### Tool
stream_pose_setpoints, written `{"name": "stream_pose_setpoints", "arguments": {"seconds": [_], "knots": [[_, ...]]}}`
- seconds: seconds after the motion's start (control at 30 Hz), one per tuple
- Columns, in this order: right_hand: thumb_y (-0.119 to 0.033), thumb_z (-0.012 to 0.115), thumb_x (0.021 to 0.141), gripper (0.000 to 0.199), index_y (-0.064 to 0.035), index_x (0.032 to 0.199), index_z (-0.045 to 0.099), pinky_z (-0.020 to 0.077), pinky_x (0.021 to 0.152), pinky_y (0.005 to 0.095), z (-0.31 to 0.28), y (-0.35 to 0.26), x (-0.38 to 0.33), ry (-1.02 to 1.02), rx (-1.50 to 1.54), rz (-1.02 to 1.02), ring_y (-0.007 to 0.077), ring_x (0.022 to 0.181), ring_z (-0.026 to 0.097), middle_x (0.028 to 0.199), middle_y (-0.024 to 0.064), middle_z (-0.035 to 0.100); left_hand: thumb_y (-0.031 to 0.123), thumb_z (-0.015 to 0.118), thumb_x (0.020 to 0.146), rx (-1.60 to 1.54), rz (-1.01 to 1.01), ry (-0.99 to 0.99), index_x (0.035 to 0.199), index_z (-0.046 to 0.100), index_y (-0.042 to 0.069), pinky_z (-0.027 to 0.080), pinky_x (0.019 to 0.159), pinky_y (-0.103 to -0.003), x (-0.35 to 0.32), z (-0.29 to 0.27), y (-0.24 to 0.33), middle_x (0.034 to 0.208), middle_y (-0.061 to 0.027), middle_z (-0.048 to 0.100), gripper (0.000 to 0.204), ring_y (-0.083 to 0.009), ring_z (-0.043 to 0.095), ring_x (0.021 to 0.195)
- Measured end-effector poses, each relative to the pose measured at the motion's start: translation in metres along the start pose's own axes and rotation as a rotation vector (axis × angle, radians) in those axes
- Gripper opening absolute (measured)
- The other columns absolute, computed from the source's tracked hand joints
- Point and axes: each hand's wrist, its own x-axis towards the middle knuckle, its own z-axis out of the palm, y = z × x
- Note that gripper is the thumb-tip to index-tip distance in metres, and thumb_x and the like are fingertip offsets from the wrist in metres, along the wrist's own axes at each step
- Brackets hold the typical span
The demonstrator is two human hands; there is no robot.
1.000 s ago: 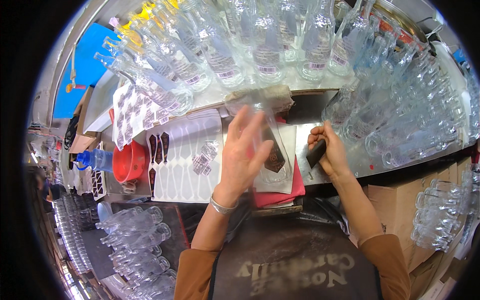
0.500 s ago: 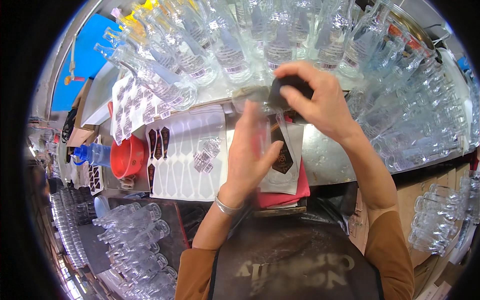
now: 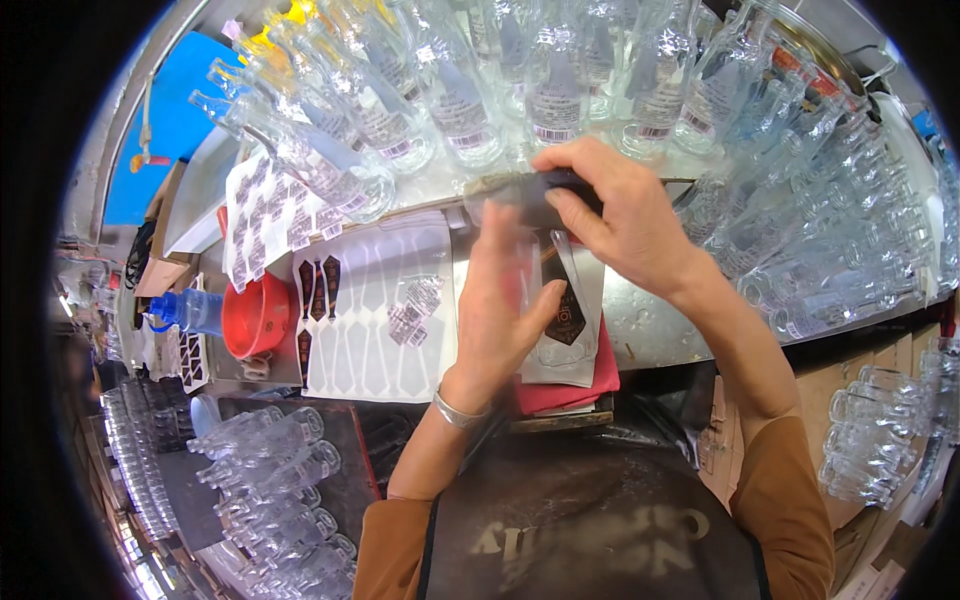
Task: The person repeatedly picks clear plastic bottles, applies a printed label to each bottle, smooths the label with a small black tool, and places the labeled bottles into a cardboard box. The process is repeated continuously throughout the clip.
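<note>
Clear glass bottles (image 3: 450, 110) crowd the bench (image 3: 650, 320) beyond a red bowl (image 3: 258, 315) and a sheet of labels (image 3: 380, 310). Left hand (image 3: 505, 310) wraps an upright bottle (image 3: 520, 250) at bench centre; right hand (image 3: 620, 215) reaches over, fingers (image 3: 575, 205) grasping its dark top.

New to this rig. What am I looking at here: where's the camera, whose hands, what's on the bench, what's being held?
There is no machine: a person works with bare hands, and one fisheye camera on their head looks down, so straight edges bend near the rim. The forearms come in from below. The left hand grips a clear glass bottle, blurred by motion. The right hand presses a dark object at the bottle's far end; what it is I cannot tell. On the metal bench lie a white sticker sheet, mostly peeled, a red bowl and a blue-capped bottle. Many empty clear bottles lie behind and to both sides.
</note>
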Motion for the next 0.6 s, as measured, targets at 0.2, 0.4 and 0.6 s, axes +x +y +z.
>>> {"name": "stream_pose_setpoints", "arguments": {"seconds": [0.2, 0.4, 0.6], "knots": [[-0.008, 0.062, 0.095, 0.028, -0.0003, 0.122, 0.06, 0.05, 0.089, 0.0288, -0.002, 0.013, -0.027, 0.333, 0.115, 0.302, 0.0184, 0.098, 0.065, 0.11, 0.0099, 0.067, 0.012, 0.075, 0.087, -0.226, -0.179, 0.022, 0.15, 0.034, -0.004, 0.051, 0.099, -0.036, 0.002, -0.001, 0.001, 0.141, -0.0176, 0.054, 0.076, -0.025, 0.057, 0.125], [-0.015, 0.056, 0.101, 0.024, 0.0006, 0.117, 0.064, 0.048, 0.085, 0.023, 0.004, 0.027, -0.057, 0.206, 0.768, 0.659, 0.0074, 0.091, 0.059, 0.102, 0.0021, 0.066, 0.045, 0.052, 0.104, -0.248, -0.491, -0.001, 0.097, 0.064, -0.001, 0.043, 0.069, -0.023, 0.029, -0.001, 0.005, 0.084, -0.0001, 0.059, 0.048, -0.0089, 0.052, 0.076], [-0.046, 0.051, 0.102, 0.053, 0.001, 0.088, 0.071, 0.0458, 0.067, 0.0263, 0.011, 0.02, -0.033, -0.237, 0.347, 0.686, 0.0093, 0.065, 0.058, 0.062, 0.0038, 0.061, 0.046, 0.052, 0.104, -0.242, -0.497, -0.006, 0.094, 0.062, 0.002, 0.039, 0.064, -0.023, 0.029, 0.007, -0.003, 0.078, 0.0028, 0.05, 0.046, -0.0066, 0.044, 0.071]]}}
